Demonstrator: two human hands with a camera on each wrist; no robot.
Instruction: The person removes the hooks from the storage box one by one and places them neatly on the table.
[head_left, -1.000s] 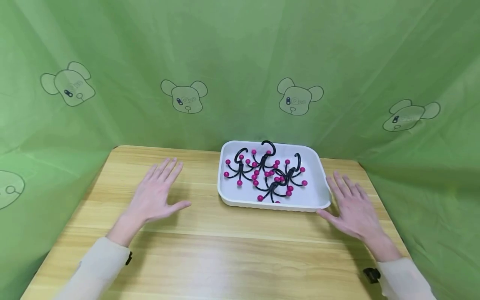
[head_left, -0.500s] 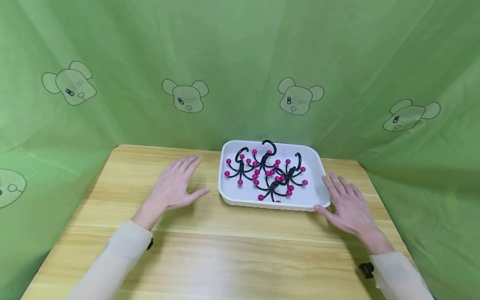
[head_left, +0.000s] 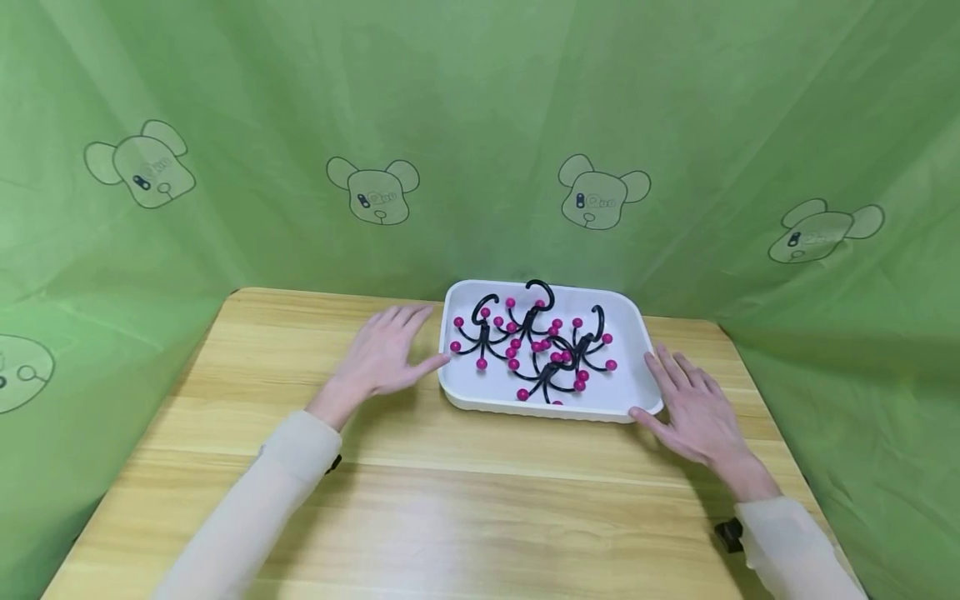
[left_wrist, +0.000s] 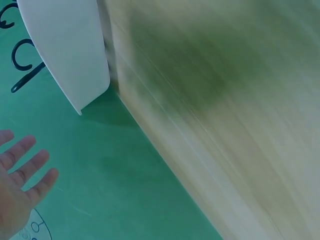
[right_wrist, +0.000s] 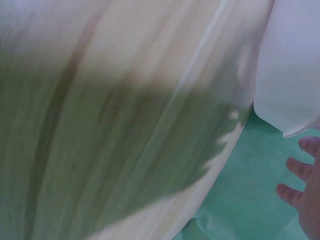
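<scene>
A shallow white tray [head_left: 480, 392] stands on the wooden table and holds several black hooks [head_left: 483, 333], each with a curved top and spread arms tipped with pink balls. My left hand [head_left: 382, 354] is at the tray's left side, fingers spread, its thumb tip right at the rim. In the left wrist view this hand [left_wrist: 20, 185] has its fingers stretched out near the tray wall [left_wrist: 70, 50]. My right hand [head_left: 697, 417] is at the tray's right side, thumb at the front corner, fingers along the edge. In the right wrist view its fingertips [right_wrist: 297, 170] are close to the tray wall [right_wrist: 287, 75].
The wooden table [head_left: 420, 500] extends in front of the tray and to both sides. A green curtain [head_left: 480, 125] with bear-head outlines hangs directly behind the table's back edge and along both sides.
My left hand has moved right and slightly forward, from well apart to the tray's left edge. My right hand has shifted slightly left against the tray. The tray and hooks stay put.
</scene>
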